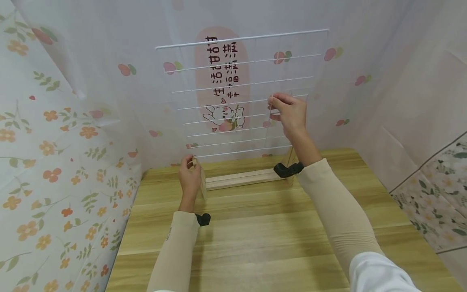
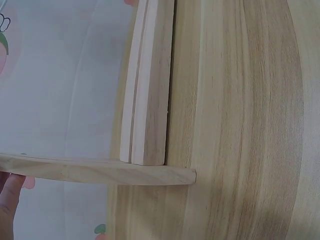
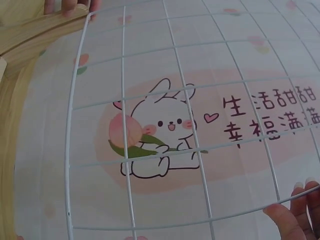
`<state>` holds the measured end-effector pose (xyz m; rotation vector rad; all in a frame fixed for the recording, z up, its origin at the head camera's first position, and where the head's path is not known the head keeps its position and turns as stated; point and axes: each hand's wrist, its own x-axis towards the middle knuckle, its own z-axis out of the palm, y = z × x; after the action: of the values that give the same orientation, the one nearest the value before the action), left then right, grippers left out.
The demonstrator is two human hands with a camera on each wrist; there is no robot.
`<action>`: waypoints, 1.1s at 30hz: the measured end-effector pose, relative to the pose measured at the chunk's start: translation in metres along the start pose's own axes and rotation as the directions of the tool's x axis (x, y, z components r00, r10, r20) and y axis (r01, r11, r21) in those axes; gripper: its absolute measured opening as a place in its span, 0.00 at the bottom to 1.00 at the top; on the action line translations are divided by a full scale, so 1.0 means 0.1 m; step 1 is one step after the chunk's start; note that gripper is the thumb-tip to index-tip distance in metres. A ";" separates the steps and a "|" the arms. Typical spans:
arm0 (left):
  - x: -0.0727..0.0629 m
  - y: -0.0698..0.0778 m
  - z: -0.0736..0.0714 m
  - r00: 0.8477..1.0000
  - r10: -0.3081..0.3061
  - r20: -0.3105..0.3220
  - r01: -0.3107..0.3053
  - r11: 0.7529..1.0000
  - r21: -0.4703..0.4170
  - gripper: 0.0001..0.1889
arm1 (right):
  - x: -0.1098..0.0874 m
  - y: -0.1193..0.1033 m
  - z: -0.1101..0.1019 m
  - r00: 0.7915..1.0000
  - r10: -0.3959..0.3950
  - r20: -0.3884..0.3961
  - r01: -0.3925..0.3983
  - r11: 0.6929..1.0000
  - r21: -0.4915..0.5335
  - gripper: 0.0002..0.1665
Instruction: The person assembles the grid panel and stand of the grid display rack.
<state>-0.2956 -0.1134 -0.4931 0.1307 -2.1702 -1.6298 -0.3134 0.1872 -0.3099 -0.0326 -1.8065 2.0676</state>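
A white wire grid panel [image 1: 251, 83] stands tilted over a low wooden stand [image 1: 240, 179]. My right hand [image 1: 290, 112] pinches a wire at the panel's right side; its fingertips [image 3: 287, 220] show at the edge wire in the right wrist view. The left hand [image 1: 189, 176] holds the top end of the stand's left upright [image 2: 100, 171], right by the panel's lower left corner. Two pale slats [image 2: 145, 95] run from this upright to the right upright [image 1: 290, 156], which my right forearm and a black wrist mount partly hide.
The stand is on a wood-grain table [image 1: 248, 235] near its back edge. Behind it hangs a white sheet [image 3: 45, 165] printed with a rabbit and writing. Flowered cloth [image 1: 62, 162] closes off the left side, and a pale curtain [image 1: 386, 101] the right.
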 end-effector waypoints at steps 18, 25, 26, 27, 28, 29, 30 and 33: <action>0.01 0.00 -0.02 1.000 -0.009 0.017 0.009 1.000 -0.008 0.19 | 0.01 0.13 -0.04 0.999 0.033 -0.014 -0.033 0.999 0.006 0.07; 0.02 -0.01 -0.03 1.000 -0.006 0.025 0.006 1.000 -0.009 0.20 | 0.00 0.20 -0.06 0.999 0.034 -0.005 -0.034 0.999 0.023 0.05; 0.02 -0.01 -0.03 1.000 -0.009 0.028 0.009 1.000 -0.010 0.20 | 0.00 0.21 -0.06 0.999 0.033 -0.005 -0.033 0.999 0.021 0.05; 0.02 -0.01 -0.03 1.000 -0.009 0.030 0.009 1.000 -0.009 0.20 | 0.00 0.21 -0.07 1.000 0.031 -0.003 -0.031 0.999 0.016 0.06; 0.02 -0.01 -0.03 0.999 -0.010 0.032 0.010 1.000 -0.008 0.20 | 0.00 0.22 -0.07 0.999 0.032 -0.002 -0.032 0.999 0.014 0.05; 0.02 -0.01 -0.03 0.999 -0.010 0.036 0.010 1.000 -0.006 0.20 | -0.01 0.23 -0.07 1.000 0.031 0.000 -0.031 0.999 0.013 0.05; 0.02 -0.01 -0.04 0.999 -0.012 0.039 0.012 1.000 -0.006 0.20 | -0.01 0.24 -0.08 1.000 0.029 0.001 -0.029 1.000 0.007 0.05; 0.01 0.00 -0.04 0.999 -0.022 0.045 0.023 1.000 -0.006 0.21 | -0.01 0.27 -0.08 1.000 0.029 0.009 -0.029 0.999 -0.018 0.06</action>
<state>-0.2949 -0.1177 -0.4917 0.1181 -2.2045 -1.6667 -0.3177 0.1922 -0.3376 -0.0549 -1.8405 2.0746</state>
